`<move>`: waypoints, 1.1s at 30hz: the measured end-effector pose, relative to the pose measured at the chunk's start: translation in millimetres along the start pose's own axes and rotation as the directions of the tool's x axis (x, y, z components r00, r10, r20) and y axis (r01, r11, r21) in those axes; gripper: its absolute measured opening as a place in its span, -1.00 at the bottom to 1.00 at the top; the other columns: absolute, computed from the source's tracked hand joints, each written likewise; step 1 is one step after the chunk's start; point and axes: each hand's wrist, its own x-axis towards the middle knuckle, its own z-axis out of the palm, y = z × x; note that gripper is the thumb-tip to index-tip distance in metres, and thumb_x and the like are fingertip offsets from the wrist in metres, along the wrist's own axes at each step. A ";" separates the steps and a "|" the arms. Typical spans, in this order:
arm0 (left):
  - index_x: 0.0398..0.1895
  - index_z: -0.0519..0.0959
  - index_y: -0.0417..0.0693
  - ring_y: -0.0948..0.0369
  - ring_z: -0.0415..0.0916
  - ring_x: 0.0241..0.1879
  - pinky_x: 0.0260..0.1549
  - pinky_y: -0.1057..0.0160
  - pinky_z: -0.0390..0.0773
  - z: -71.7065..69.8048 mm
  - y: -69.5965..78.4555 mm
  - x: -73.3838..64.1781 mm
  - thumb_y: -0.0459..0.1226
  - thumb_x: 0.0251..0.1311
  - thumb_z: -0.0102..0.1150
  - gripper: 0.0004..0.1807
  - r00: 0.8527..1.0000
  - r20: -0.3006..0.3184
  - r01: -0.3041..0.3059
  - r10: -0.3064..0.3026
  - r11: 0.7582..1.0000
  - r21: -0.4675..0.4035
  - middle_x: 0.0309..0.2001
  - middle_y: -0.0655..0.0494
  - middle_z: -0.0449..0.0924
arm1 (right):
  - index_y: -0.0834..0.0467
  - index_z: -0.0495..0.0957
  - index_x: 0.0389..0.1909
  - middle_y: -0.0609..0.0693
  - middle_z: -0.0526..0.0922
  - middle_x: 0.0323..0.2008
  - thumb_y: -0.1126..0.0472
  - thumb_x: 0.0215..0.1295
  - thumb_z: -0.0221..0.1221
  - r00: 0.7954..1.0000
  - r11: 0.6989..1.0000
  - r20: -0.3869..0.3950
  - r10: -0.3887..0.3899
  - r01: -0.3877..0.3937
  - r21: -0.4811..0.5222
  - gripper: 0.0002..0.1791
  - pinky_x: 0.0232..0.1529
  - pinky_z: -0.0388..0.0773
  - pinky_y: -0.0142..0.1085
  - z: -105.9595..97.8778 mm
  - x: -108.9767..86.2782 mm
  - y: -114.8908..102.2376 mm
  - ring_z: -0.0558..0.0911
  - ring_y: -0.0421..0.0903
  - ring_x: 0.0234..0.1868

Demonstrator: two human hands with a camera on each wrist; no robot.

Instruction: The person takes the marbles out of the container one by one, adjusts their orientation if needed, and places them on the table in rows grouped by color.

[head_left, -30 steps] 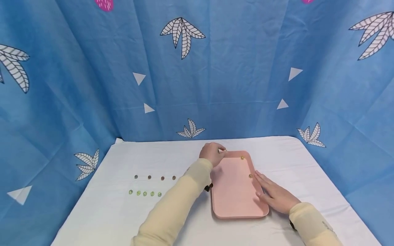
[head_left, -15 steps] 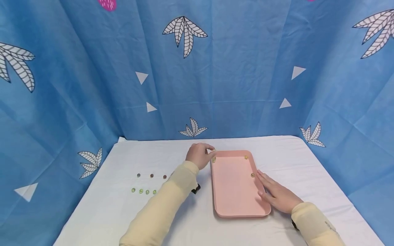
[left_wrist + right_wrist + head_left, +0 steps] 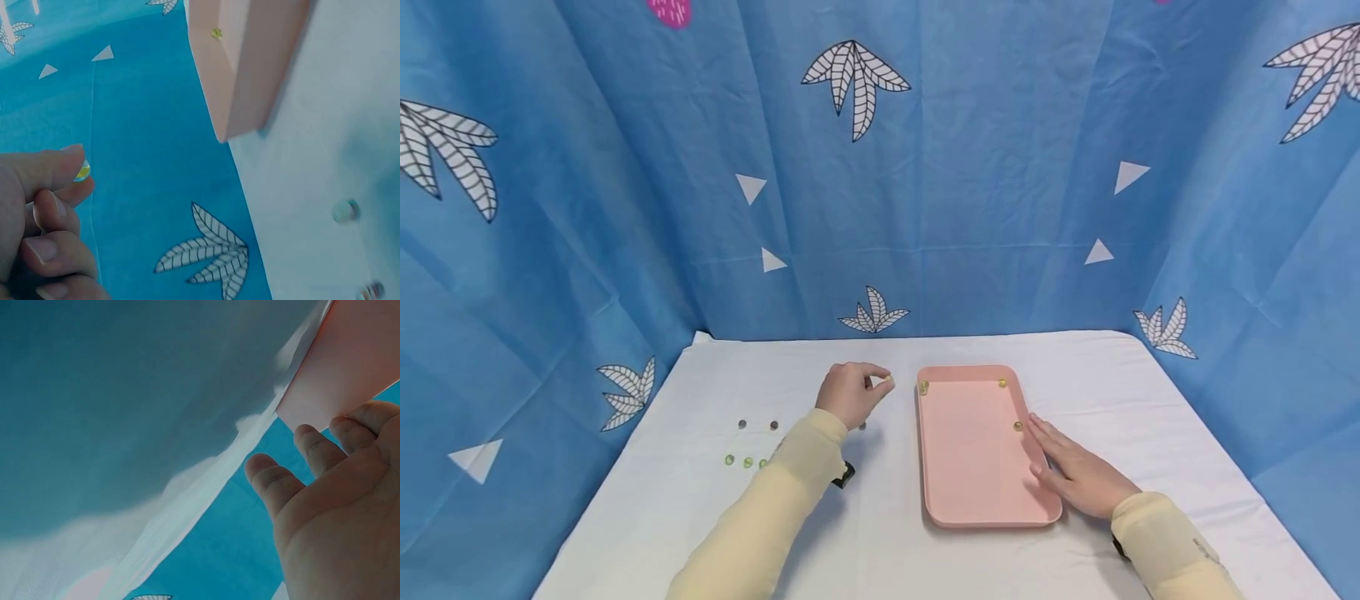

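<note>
Curtain (image 3: 1000, 183) hangs behind a white-covered counter (image 3: 865, 542) bearing a pink tray (image 3: 977, 450). The right hand (image 3: 1078, 472) rests along its right wall, fingers extended; left of the tray, the left hand (image 3: 848, 396) pinches a yellow marble (image 3: 82, 170) between its fingers. Other marbles (image 3: 1002, 383) lie in the tray and on the counter.

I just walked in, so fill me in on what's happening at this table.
A person's left hand pinches a yellow marble to the left of a pink tray, apart from it. The right hand rests along the tray's right side. A few yellowish marbles lie inside the tray, near its edges. Green marbles and darker marbles lie on the white table to its left.
</note>
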 end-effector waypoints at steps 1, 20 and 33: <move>-0.13 0.72 0.09 0.25 0.37 -0.61 -0.60 0.27 0.40 -1.7 -3.3 -2.4 -0.09 0.19 0.30 -0.78 1.000 0.000 0.002 -0.002 1.000 0.002 -0.59 0.28 0.48 | 0.07 0.04 0.50 0.03 0.05 0.49 -0.10 0.42 0.03 1.000 1.000 0.001 0.002 -0.002 0.000 -0.26 0.28 0.21 0.11 0.1 0.0 0.1 0.13 0.18 0.43; -0.20 0.74 0.04 0.27 0.31 -0.65 -0.61 0.28 0.37 -22.4 -83.1 -53.5 -0.16 0.10 0.38 -0.80 0.999 -0.013 0.033 -0.033 0.997 0.067 -0.63 0.29 0.47 | 0.08 0.03 0.50 0.02 0.02 0.50 -0.11 0.43 0.01 1.000 1.000 0.015 0.017 -0.017 0.007 -0.26 0.29 0.18 0.13 -0.2 -0.1 -0.8 0.12 0.18 0.43; -0.29 0.75 0.07 0.32 0.25 -0.63 -0.63 0.32 0.30 -14.7 -116.4 -79.1 -0.19 0.02 0.43 -0.84 0.998 0.054 0.015 -0.028 0.975 0.223 -0.68 0.33 0.35 | 0.07 0.03 0.50 -0.02 0.01 0.50 -0.14 0.43 -0.01 0.999 0.999 0.020 0.032 -0.032 0.002 -0.26 0.30 0.17 0.11 -0.6 -0.5 -1.1 0.11 0.14 0.44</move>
